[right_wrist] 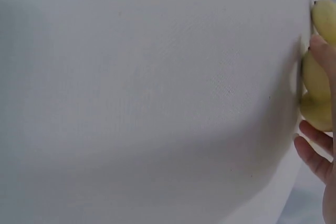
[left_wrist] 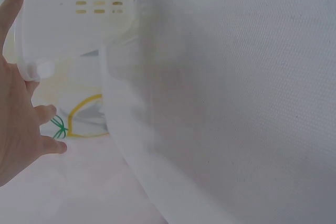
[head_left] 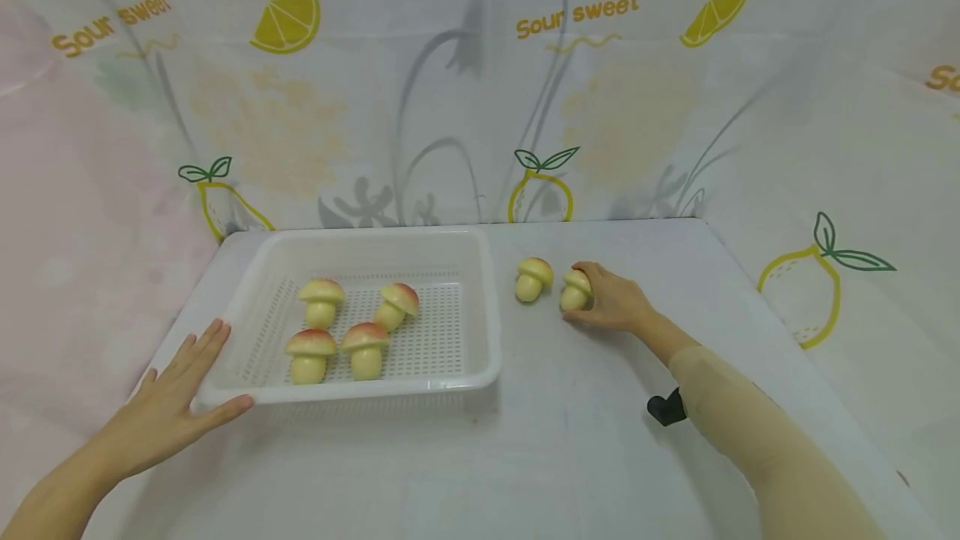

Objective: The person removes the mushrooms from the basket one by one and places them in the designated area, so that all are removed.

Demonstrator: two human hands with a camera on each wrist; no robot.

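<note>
I read step as grasp: right hand [head_left: 611,300] curled round toy mushroom [head_left: 576,290] right of white basket [head_left: 480,307]. Left hand [head_left: 176,407] flat, fingers straight, bracing basket corner. Next I'd judge: lift clear of neighbour mushroom [head_left: 532,279].

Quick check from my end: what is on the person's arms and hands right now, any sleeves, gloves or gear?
Both hands are bare, no gloves or rings visible. The right hand leads into a close-fitting beige sleeve that begins just past the wrist, and a small black piece, probably part of the wrist camera mount, sticks out beside it. The left hand and the forearm behind it show no sleeve.
</note>
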